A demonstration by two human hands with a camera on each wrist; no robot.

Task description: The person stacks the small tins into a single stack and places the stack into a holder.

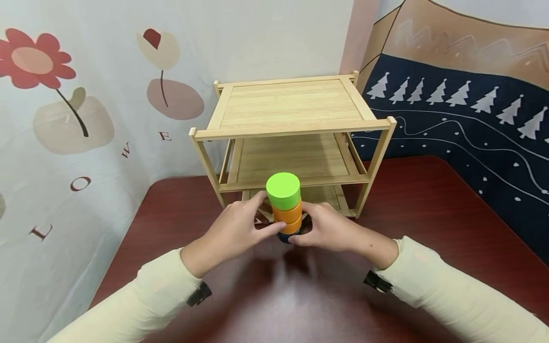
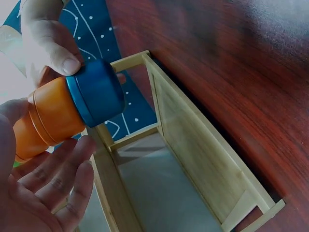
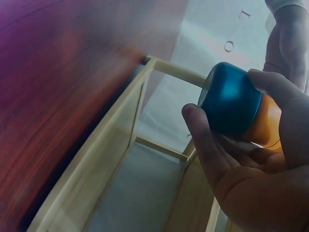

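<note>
Both hands hold one upright cylindrical container (image 1: 286, 209) in front of the wooden rack, in the middle of the head view. It has a bright green top, a ridged orange middle and a dark blue base. My left hand (image 1: 237, 222) grips the orange part, with the thumb across its near side. Lower down, my right hand (image 1: 329, 227) has its thumb and fingers around the blue base (image 3: 230, 99), as the right wrist view shows. From the left wrist, the orange middle (image 2: 54, 110) lies between thumb and fingers, while the green top is mostly hidden.
A light wooden rack (image 1: 291, 102) with several shelf levels stands at the back of the dark red table (image 1: 163, 224), just beyond the hands. Behind it hang a pale cloth with printed flowers (image 1: 32, 59) and a dark blue cloth with white trees (image 1: 437, 93).
</note>
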